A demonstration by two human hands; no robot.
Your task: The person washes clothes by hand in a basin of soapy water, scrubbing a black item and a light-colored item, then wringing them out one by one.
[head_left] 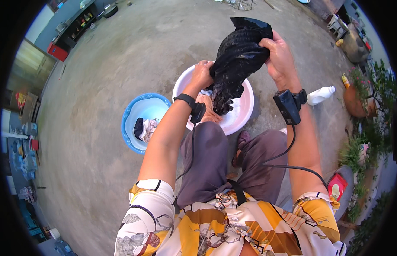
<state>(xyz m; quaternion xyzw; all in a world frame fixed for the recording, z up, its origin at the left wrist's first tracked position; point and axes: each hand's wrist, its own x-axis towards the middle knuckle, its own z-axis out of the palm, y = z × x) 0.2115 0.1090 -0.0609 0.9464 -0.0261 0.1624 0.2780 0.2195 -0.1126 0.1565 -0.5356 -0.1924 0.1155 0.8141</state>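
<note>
A wet black garment [241, 53] hangs bunched and dripping over a pale pink basin [248, 104]. My right hand [280, 55] grips its upper right edge, raised beyond the basin's rim. Lower down, my left hand [201, 76] is closed on its left side, above the basin's far left rim. The garment's lower end reaches down into the basin. Beside it in the basin lies a peach-coloured cloth [208, 109], partly hidden by the black one, with whitish suds or water around. Which kind of garment the black one is, I cannot make out.
Left of the pink basin stands a blue basin [126, 106] holding a dark and a pale cloth [147, 128]. A white bottle [321, 95] lies on the concrete floor at the right. Potted plants [360, 98] line the right side. Cables run from my wrist devices.
</note>
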